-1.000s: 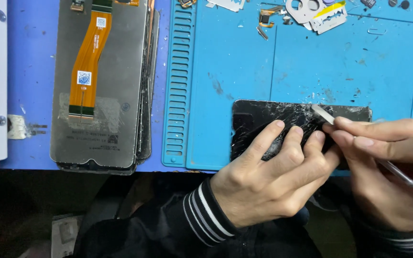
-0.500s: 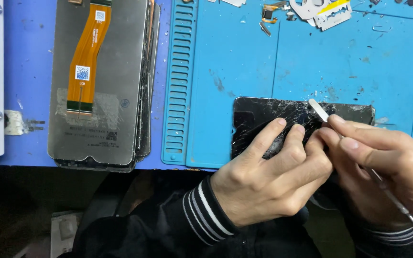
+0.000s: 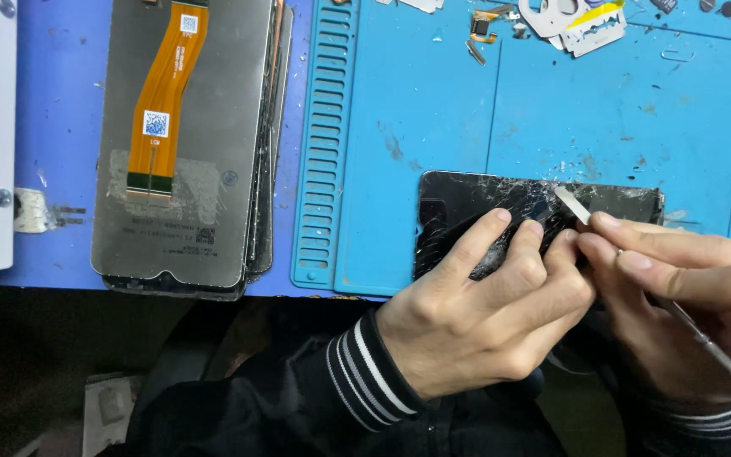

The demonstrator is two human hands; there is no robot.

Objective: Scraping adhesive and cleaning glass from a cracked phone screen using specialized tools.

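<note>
Left hand (image 3: 484, 317) pins the cracked phone screen (image 3: 475, 211) at the blue mat's (image 3: 433, 101) near edge; right hand (image 3: 687, 296) pinches a metal spudger (image 3: 570, 203) (blade on shattered glass, mostly unremoved).

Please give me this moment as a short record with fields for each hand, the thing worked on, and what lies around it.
Left hand: fingers pressed flat on the cracked screen
Right hand: holds a thin metal tool, flat tip on the glass
Screen: black, shattered, lying on the blue mat
Left of mat: stack of screen panels, backs up, orange ribbon cable on top
Far edge of mat: small metal parts
</note>
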